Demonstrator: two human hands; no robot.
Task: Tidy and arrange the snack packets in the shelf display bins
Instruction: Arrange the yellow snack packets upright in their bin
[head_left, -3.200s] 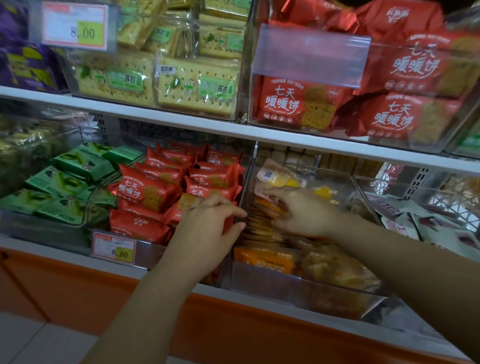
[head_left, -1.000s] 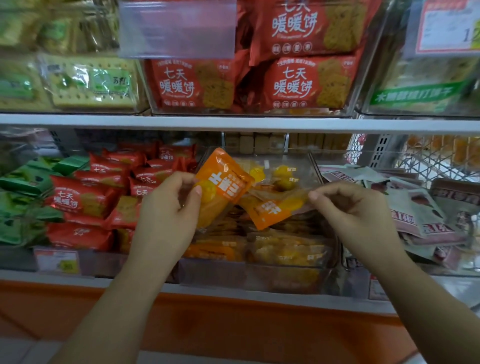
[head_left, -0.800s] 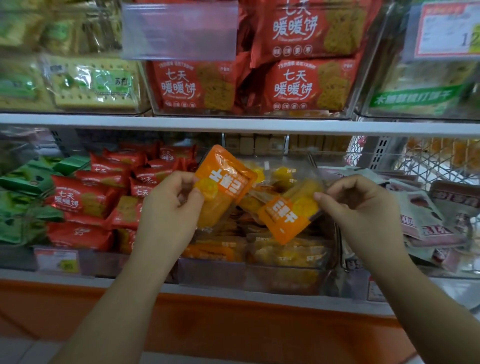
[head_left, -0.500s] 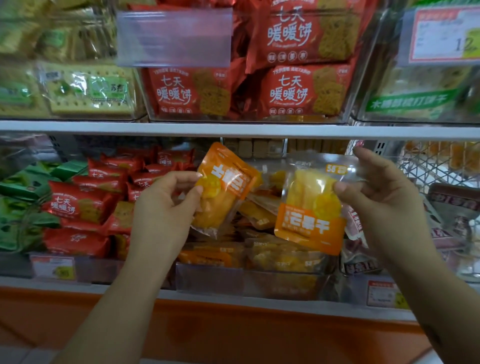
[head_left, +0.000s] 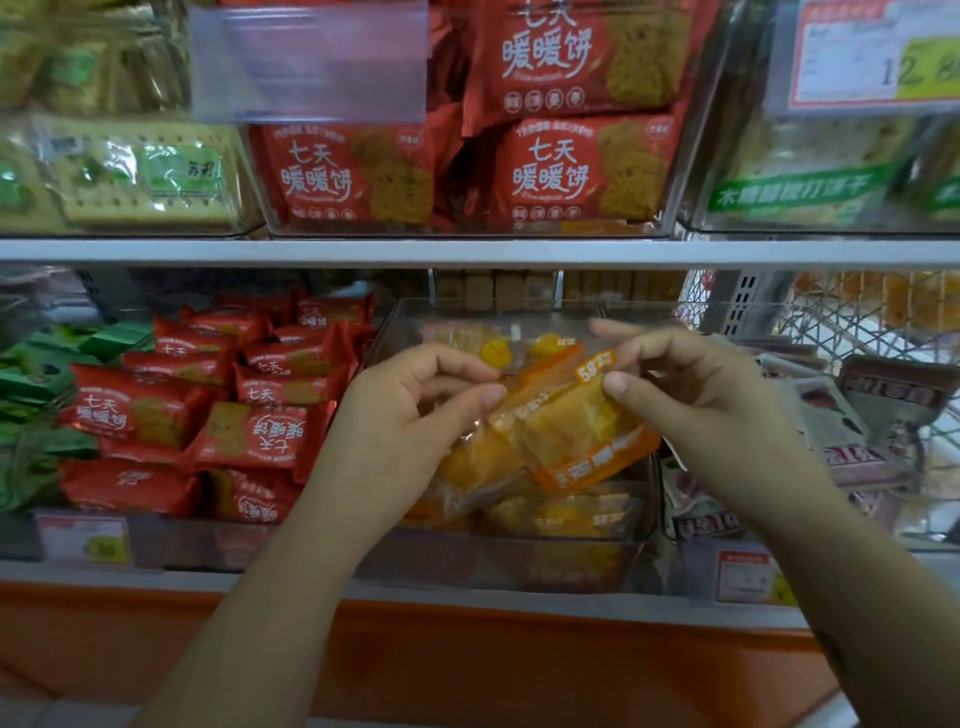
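Note:
Both hands hold orange and yellow snack packets over a clear plastic bin (head_left: 519, 564) on the lower shelf. My left hand (head_left: 400, 415) pinches one orange packet (head_left: 475, 467) by its upper edge. My right hand (head_left: 691, 384) pinches a second orange packet (head_left: 576, 436) by its top corner, and this one lies tilted over the first. More packets of the same kind (head_left: 566, 514) lie in the bin under them.
Red biscuit packets (head_left: 249, 405) fill the bin to the left, green ones (head_left: 36, 395) further left. White and dark packets (head_left: 852, 431) lie in the bin to the right. An upper shelf (head_left: 467, 252) carries bins of red and green-labelled biscuits. Price tags (head_left: 748, 577) hang along the front.
The two packets were held apart and upright; now both hands have come together and lower, and the right packet overlaps the left one just above the bin.

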